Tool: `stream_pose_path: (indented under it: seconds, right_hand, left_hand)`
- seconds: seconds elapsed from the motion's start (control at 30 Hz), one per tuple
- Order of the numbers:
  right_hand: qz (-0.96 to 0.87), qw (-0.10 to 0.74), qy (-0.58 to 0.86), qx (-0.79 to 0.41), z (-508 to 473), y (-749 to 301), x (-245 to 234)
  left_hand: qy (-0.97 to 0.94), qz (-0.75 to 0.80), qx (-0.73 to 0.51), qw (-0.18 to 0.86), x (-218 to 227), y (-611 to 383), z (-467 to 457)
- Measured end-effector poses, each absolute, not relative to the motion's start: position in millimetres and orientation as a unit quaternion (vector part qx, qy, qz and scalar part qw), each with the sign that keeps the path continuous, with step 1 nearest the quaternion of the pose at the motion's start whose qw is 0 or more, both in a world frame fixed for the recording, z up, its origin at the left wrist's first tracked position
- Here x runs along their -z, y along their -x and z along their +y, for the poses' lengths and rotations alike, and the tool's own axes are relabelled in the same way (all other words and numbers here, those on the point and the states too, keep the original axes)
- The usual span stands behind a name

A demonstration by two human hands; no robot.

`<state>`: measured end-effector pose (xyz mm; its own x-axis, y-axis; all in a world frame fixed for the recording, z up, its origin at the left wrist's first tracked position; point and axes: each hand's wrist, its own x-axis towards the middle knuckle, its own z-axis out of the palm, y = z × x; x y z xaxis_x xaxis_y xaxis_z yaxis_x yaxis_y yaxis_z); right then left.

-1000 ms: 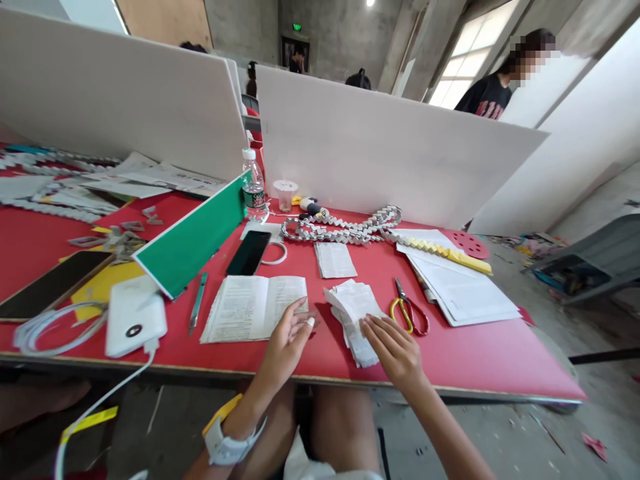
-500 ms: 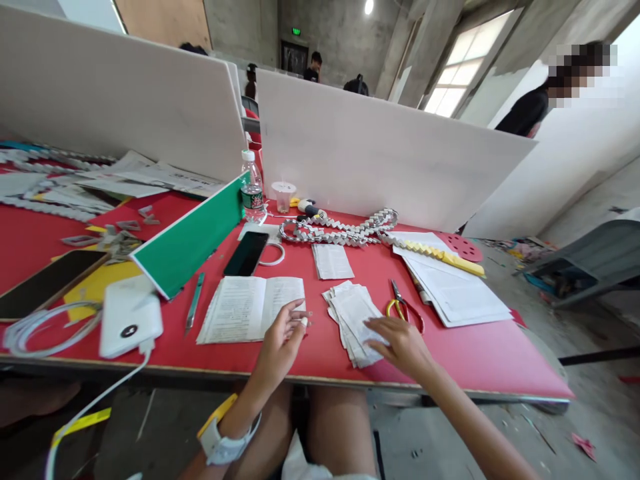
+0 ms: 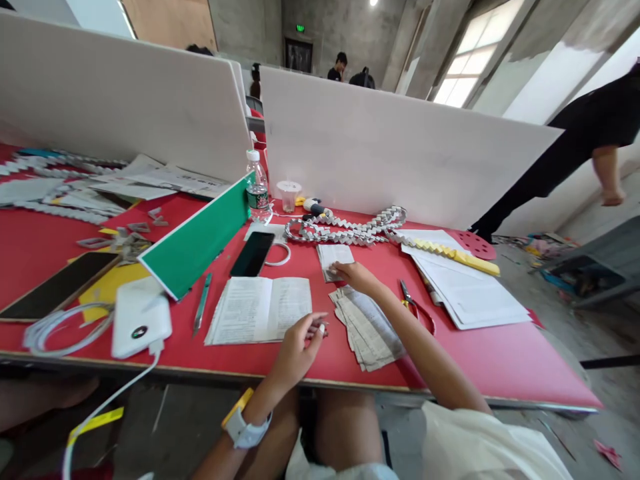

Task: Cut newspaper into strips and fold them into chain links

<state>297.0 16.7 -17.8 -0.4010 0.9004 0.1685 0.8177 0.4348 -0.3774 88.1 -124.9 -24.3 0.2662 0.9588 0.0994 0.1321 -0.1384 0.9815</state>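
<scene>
My right hand [image 3: 354,275] reaches over to a small stack of white paper slips [image 3: 334,253], its fingertips closed at the near edge of the stack. How many slips it grips is hidden. Held just above the table, my left hand [image 3: 301,343] has half-curled fingers that stand apart, with something small and white at the thumb tip. Left of it lies an opened stack of folded printed pages [image 3: 250,310]. Beneath my right forearm, several long printed paper strips [image 3: 367,333] lie fanned out. A watch is on my left wrist.
Folded paper chains [image 3: 345,230], a bottle [image 3: 257,190] and a cup [image 3: 289,197] stand behind. Pliers [image 3: 410,300] and white sheets [image 3: 475,293] lie right. A phone [image 3: 253,254], cutter knife [image 3: 203,303], green board [image 3: 200,237] and power bank [image 3: 141,317] lie left. A person walks at right.
My right hand has moved away from the fanned strips, forward and left to the small slip stack. My left hand has shifted slightly down, its fingers more curled. The person at right has moved on.
</scene>
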Motion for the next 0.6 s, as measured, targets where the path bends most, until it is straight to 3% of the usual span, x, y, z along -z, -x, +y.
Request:
stream_pose_path:
  seconds: [0.13, 0.3, 0.43, 0.6]
  right_hand:
    - [-0.789, 0.204, 0.569, -0.108, 11, -301, 0]
    - [-0.675, 0.411, 0.612, 0.008, -29, -303, -38]
    - [-0.793, 0.364, 0.485, 0.057, -92, -311, -45]
    - [-0.844, 0.319, 0.407, 0.142, -157, -330, -9]
  left_hand:
    - [-0.611, 0.442, -0.417, 0.507, 24, -87, -125]
    - [-0.597, 0.426, -0.427, 0.529, 21, -85, -129]
    - [-0.592, 0.412, -0.428, 0.545, 22, -84, -130]
    - [-0.594, 0.415, -0.415, 0.551, 23, -84, -128]
